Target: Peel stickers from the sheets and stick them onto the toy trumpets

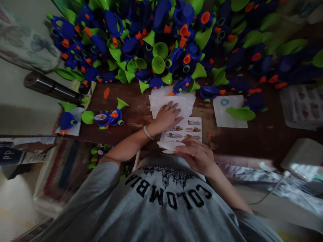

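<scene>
My left hand (168, 117) lies flat with its fingers apart on a stack of white paper sheets (188, 99) on the brown table. Below it is a sheet of printed stickers (194, 122) with small colourful pictures. Close to my body, my right hand (199, 155) pinches a curled piece of white paper (170, 145) at the table's near edge. Whether this piece is joined to the sticker sheet cannot be made out. To the left lies a blue and green toy (108, 117) with orange parts and an oval sticker on it.
A large heap of similar toys (158, 50) fills the back of the table. On the left are a dark flask (51, 87) and another toy (67, 119). White paper (219, 116) with a blue ring (224, 101) lies right, and a grey-white box-like object (301, 158) stands at far right.
</scene>
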A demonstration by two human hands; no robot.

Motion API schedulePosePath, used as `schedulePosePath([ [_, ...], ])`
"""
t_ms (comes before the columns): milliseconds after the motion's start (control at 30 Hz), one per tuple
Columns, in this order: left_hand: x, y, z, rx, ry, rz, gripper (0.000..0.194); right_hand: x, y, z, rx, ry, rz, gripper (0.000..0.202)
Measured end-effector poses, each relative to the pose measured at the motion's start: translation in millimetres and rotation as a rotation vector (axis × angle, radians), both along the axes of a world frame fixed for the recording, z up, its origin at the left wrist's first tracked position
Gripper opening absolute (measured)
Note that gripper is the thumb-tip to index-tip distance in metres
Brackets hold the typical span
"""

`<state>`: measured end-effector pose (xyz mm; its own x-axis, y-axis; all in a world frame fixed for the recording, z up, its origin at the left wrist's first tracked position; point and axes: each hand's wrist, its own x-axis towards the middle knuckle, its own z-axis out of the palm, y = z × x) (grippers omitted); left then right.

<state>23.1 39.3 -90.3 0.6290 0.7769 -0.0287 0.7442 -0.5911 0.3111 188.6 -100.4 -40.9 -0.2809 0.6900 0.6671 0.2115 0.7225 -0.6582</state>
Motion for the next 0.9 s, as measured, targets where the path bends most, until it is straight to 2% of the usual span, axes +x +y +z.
schedulePosePath([
  [67, -2, 4, -8.2, -0.072, 0.024, -0.023, 0.059, -2, 2, 0.8, 0.012, 0.0, -0.002, 0.065],
  [133, -2, 21, -15.5, -0.102, 0.032, -0.042, 0.063, -5, 2, 2.3, 0.011, -0.002, 0.002, 0.063],
  [233, 0, 53, -22.6, -0.071, 0.031, -0.045, 0.066, -8, 0, 4.0, -0.011, -0.002, 0.004, 0.059],
  [333, 0, 73, -25.2, -0.017, 0.019, -0.032, 0.069, -9, 0, 3.5, -0.024, -0.013, 0.006, 0.052],
  [400, -2, 76, -23.8, 0.024, 0.0, -0.056, 0.063, -9, 0, 2.4, -0.024, -0.013, 0.01, 0.049],
  [467, -4, 73, -19.2, 0.075, -0.029, -0.057, 0.046, -9, 0, 1.5, -0.026, -0.002, 0.017, 0.049],
  [567, -1, 70, -9.8, 0.165, -0.075, 0.039, 0.036, -10, 3, 1.4, -0.036, 0.031, 0.014, 0.053],
  [633, 7, 78, -5.9, 0.241, -0.122, 0.121, 0.038, -12, 4, 2.8, -0.026, 0.056, 0.011, 0.055],
  [733, 23, 102, -5.9, 0.269, -0.18, 0.183, 0.059, -14, 5, 6.4, -0.016, 0.057, 0.015, 0.059],
  [833, 31, 122, -4.2, 0.205, -0.233, 0.165, 0.052, -11, 3, 7.0, -0.009, 0.043, 0.009, 0.062],
  [900, 27, 126, 2.4, 0.202, -0.305, 0.135, 0.05, -6, 0, 4.0, -0.01, 0.059, -0.037, 0.062],
])
